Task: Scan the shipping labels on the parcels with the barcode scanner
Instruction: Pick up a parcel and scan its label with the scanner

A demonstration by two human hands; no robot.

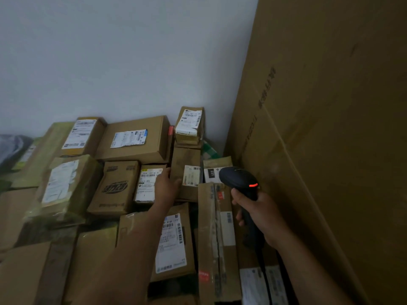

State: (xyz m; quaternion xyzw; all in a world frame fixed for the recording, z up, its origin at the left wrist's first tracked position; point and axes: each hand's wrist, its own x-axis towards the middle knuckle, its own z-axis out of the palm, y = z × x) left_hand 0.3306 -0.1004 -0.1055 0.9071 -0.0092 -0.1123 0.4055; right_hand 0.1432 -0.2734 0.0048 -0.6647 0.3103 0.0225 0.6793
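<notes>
The right hand [257, 214] is wrapped round the grip of the black barcode scanner [239, 179] at centre right of the frame. The scanner's head is raised, with a red light glowing on its side, and it hangs just above a long narrow carton [217, 227].

The left hand [167, 186] reaches in at centre frame. Its fingers lie straight along the left edge of a brown parcel [186, 159] and its thumb is on the parcel's face. It is too blurred to tell whether it pinches that edge. A white shipping label [191, 175] sits on the right part of this parcel, between the two hands.

Just left of the left hand is a small labelled box [148, 183]. Under its forearm lies a parcel with a large label [174, 243]. Right of the brown parcel, beside the scanner's head, is a parcel marked 231 [217, 170].

More labelled cartons fill the left and middle of the frame, against a white wall [132, 51]. A tall cardboard box [330, 128] fills the right side.
</notes>
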